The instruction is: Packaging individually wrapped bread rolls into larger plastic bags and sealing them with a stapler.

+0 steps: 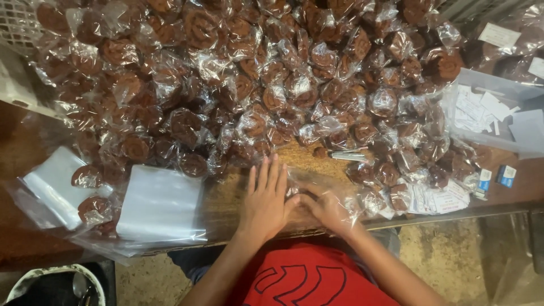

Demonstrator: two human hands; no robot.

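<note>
My left hand [265, 199] lies flat on the wooden table [226, 195], fingers apart and pointing away from me, pressing on a clear plastic bag [317, 190]. My right hand [327, 208] sits right beside it with fingers curled on the same bag, partly veiled by the plastic. Whether anything is inside the bag I cannot tell. Just beyond both hands spreads a big heap of brown rolled pieces in clear wrappers [255, 79].
A stack of empty clear bags [158, 204] lies left of my hands, another stack [51, 184] further left. A clear box of white paper slips [493, 110] stands at right, more slips [442, 198] near the table edge. A bucket [54, 286] stands on the floor.
</note>
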